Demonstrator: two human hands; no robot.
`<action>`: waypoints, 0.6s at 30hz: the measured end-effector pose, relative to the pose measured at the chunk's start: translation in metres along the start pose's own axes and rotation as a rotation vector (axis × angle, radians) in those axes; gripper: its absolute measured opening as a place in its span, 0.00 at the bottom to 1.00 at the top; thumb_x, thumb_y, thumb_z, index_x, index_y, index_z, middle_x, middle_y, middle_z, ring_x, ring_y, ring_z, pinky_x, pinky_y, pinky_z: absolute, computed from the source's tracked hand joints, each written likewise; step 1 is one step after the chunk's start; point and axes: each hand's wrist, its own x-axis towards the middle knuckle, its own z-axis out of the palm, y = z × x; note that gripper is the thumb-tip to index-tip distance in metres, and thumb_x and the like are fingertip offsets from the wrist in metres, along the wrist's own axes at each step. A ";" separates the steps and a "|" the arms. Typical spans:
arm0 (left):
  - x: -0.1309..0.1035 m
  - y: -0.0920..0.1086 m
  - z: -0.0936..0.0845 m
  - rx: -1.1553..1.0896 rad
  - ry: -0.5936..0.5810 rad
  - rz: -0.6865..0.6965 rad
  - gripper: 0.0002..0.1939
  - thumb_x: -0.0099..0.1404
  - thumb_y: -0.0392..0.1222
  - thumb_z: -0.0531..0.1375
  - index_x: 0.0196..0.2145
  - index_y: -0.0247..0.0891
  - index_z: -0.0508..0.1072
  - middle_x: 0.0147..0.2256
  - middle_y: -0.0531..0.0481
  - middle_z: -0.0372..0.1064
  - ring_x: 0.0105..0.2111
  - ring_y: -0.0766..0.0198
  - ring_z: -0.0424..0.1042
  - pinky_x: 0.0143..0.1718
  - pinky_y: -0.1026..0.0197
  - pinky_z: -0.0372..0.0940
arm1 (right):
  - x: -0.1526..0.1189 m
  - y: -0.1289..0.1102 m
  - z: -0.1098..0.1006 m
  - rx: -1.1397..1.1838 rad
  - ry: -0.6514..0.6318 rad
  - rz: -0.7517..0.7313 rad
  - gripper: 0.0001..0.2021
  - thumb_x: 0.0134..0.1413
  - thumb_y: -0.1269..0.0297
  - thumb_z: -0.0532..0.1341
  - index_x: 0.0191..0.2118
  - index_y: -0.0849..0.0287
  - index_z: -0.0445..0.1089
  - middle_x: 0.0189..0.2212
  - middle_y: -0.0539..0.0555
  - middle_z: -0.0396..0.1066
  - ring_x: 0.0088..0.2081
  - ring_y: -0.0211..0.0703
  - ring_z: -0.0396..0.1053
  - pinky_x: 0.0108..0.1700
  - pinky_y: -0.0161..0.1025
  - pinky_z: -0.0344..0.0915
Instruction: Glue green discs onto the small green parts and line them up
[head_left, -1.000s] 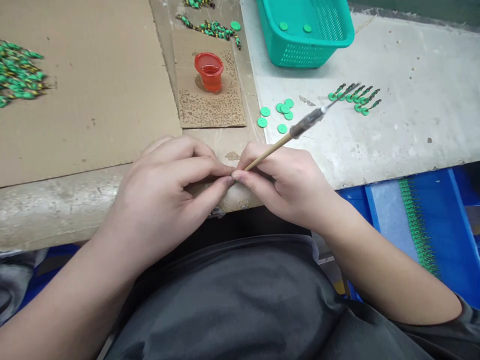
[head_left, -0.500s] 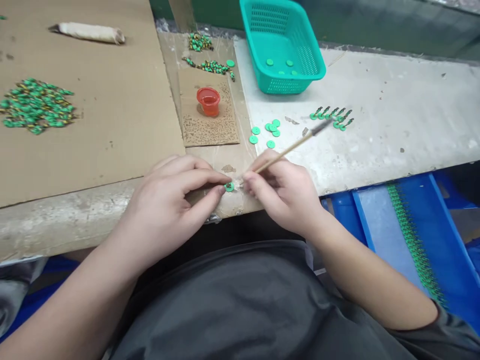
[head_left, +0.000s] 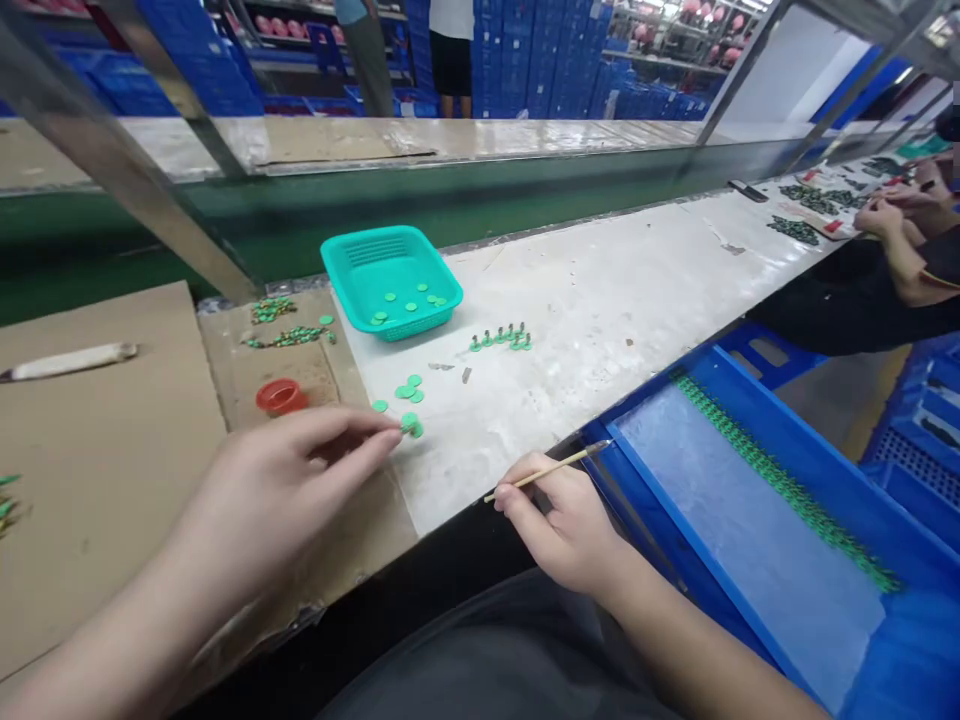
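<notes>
My left hand (head_left: 300, 480) pinches a small green piece (head_left: 409, 424) between thumb and fingertips, over the left part of the white bench top. A loose group of green discs (head_left: 407, 392) lies just beyond it. My right hand (head_left: 562, 510) is closed round a thin brush (head_left: 551, 472) at the bench's front edge, its dark tip pointing right. Several small figures on green discs (head_left: 501, 338) stand farther back. A red cup (head_left: 281, 396) is behind my left hand, and a teal basket (head_left: 405, 325) holding several green discs stands beyond.
Cardboard (head_left: 112, 480) covers the bench at the left, with a wrapped stick (head_left: 71, 362) on it. A blue tray (head_left: 720, 540) with a row of green pieces is at the right, below bench height. Another person's hands (head_left: 885, 215) are at the far right.
The view has swung up and to the right. My left hand has moved away from my right hand, toward the loose discs. The brush now points right instead of up and away.
</notes>
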 end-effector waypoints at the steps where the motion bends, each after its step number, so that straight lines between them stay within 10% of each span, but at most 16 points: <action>1: 0.025 0.008 0.006 -0.004 -0.033 0.040 0.11 0.77 0.56 0.68 0.40 0.53 0.88 0.36 0.56 0.88 0.31 0.56 0.85 0.28 0.59 0.69 | -0.002 0.003 -0.004 -0.003 0.022 0.011 0.07 0.75 0.67 0.67 0.40 0.54 0.79 0.33 0.52 0.84 0.34 0.44 0.84 0.40 0.38 0.79; 8: 0.151 0.035 0.074 0.229 -0.083 0.285 0.14 0.77 0.51 0.62 0.42 0.48 0.89 0.43 0.43 0.83 0.48 0.48 0.80 0.50 0.49 0.72 | -0.008 0.016 -0.032 0.012 0.092 0.056 0.07 0.76 0.65 0.66 0.41 0.53 0.79 0.34 0.53 0.85 0.34 0.46 0.84 0.40 0.40 0.80; 18: 0.171 0.036 0.094 0.347 -0.124 0.352 0.15 0.78 0.48 0.61 0.40 0.48 0.88 0.42 0.43 0.80 0.46 0.48 0.78 0.45 0.49 0.66 | -0.010 0.029 -0.060 -0.002 0.128 0.142 0.08 0.76 0.65 0.67 0.40 0.53 0.80 0.33 0.52 0.84 0.34 0.46 0.83 0.39 0.40 0.77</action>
